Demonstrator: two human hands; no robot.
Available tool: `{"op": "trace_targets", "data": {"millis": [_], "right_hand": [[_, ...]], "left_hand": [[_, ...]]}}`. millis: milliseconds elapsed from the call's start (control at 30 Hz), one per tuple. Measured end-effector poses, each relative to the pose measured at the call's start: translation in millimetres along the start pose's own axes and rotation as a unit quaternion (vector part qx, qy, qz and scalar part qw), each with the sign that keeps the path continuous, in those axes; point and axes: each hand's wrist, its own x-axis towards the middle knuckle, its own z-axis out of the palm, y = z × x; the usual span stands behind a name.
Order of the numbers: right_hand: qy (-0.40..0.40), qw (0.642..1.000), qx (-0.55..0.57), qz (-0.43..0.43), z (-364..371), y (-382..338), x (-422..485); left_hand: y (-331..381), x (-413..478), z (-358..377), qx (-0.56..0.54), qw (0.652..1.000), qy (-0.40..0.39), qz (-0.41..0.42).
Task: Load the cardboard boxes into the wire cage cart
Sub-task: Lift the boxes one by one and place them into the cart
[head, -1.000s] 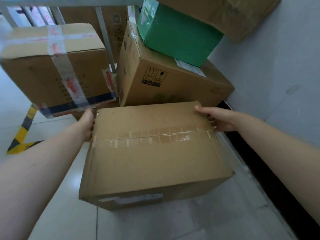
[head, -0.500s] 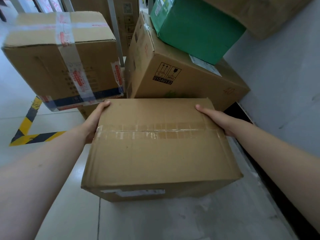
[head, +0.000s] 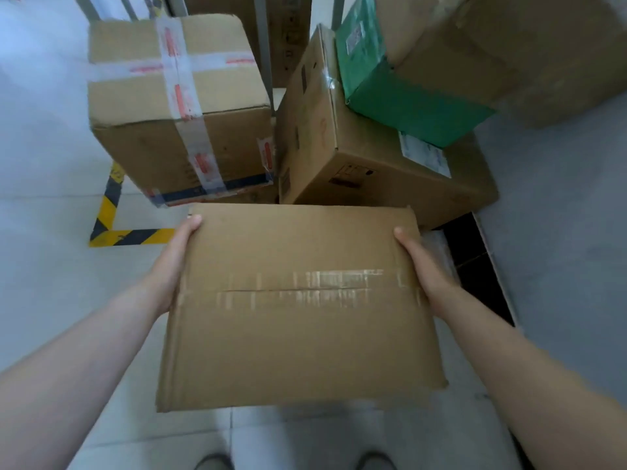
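The left hand (head: 169, 266) and right hand (head: 420, 266) grip one brown box (head: 298, 307) by its sides, thumbs on top, held over the floor (head: 51, 300), so it is not in the cart (head: 263, 45) yet, and the taped box (head: 176, 113) and green box (head: 407, 93) seem to wait too.

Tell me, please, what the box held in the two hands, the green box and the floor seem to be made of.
Held box: brown cardboard, matte, probably corrugated; creased edges, and clear glossy tape along the top seam.
Green box: probably cardboard too, with a green printed or coated skin; folded corners show.
Floor: pale tiles, likely ceramic, slightly glossy; straight grout lines.
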Motion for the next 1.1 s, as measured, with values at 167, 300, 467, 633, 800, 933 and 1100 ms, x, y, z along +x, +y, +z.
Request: {"op": "trace_targets", "data": {"millis": [167,300,467,633,800,933,1100], "right_hand": [[0.001,1.0,-0.013,-0.013,35.3,-114.6,-112.2],[-0.023,0.999,-0.037,-0.027,59.2,-231.1,-231.5],[-0.06,0.991,-0.074,-0.093,107.1,-423.6,-370.0],[-0.096,0.979,-0.052,-0.172,193.4,-575.5,-458.0],[-0.136,0.953,-0.016,-0.269,264.6,-695.4,-498.9],[-0.143,0.941,0.025,-0.305,293.5,-796.2,-480.2],[-0.121,0.928,0.029,-0.351,327.3,-908.2,-450.4]], "left_hand": [[123.2,-118.2,-66.6,-0.033,0.999,0.008,0.029],[235.4,-239.8,-121.3,-0.035,0.998,-0.005,0.047],[381.4,-396.5,-219.3,-0.064,0.994,0.009,0.088],[484.2,-494.0,-319.0,-0.103,0.98,0.04,0.165],[612.9,-508.0,-402.9,-0.102,0.952,0.098,0.273],[731.7,-522.6,-410.6,-0.076,0.925,0.08,0.363],[844.8,-474.0,-423.4,-0.084,0.908,0.08,0.402]]}}
